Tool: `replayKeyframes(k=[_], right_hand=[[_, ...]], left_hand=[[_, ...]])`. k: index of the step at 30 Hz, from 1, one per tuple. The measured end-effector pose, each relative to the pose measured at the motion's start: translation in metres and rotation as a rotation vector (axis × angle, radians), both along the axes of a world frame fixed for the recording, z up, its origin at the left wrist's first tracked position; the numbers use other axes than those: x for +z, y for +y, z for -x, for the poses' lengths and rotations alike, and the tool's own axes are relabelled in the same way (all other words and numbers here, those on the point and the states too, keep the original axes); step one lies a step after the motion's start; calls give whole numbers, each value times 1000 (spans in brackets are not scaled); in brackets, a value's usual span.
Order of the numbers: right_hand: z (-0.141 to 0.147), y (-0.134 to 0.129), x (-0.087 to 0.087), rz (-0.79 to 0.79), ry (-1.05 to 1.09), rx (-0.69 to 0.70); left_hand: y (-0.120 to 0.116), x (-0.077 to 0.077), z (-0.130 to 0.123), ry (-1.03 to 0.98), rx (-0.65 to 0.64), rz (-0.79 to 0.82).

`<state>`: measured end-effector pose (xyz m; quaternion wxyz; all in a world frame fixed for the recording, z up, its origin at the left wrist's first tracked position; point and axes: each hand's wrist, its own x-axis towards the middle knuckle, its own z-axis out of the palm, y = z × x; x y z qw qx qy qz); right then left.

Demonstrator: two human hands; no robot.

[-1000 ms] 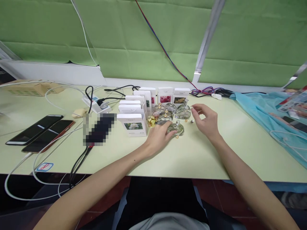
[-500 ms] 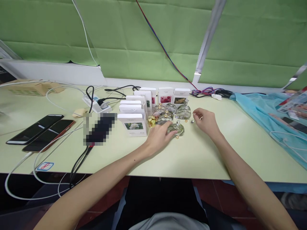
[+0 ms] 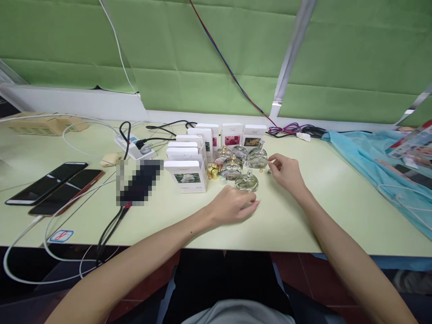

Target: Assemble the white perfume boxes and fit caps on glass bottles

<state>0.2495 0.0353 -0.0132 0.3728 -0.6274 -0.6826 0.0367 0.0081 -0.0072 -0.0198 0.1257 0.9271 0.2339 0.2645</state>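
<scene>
My left hand (image 3: 234, 205) is closed, thumb and fingers curled together just in front of the nearest glass perfume bottle (image 3: 247, 181). Whatever its fingertips hold, if anything, is hidden. To the right of the bottles my right hand (image 3: 286, 172) rests with bent, closed fingers, and its grip does not show either. A small silvery piece (image 3: 269, 171) sits by its fingertips. Several more bottles cluster behind, among them a clear bottle (image 3: 258, 158) nearest the right hand. Gold caps (image 3: 213, 172) stand left of the bottles, and a small gold ring (image 3: 261, 170) lies on the table.
White boxes with flower pictures (image 3: 187, 177) stand left of and behind the bottles. Further left lie two phones (image 3: 47, 182), cables and a power strip (image 3: 133, 147). Blue cloth (image 3: 357, 155) covers the right end of the table (image 3: 283, 229).
My left hand has drawn back toward me from the bottles and now covers the spot where a small gold ring lay in front. The right hand has shifted slightly left.
</scene>
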Motion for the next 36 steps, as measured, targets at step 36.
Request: replayKeyframes(k=[36], right_hand=[[3,-3,1,9,-6,-9]], left_hand=[[6,22,-2,583,838,-4]])
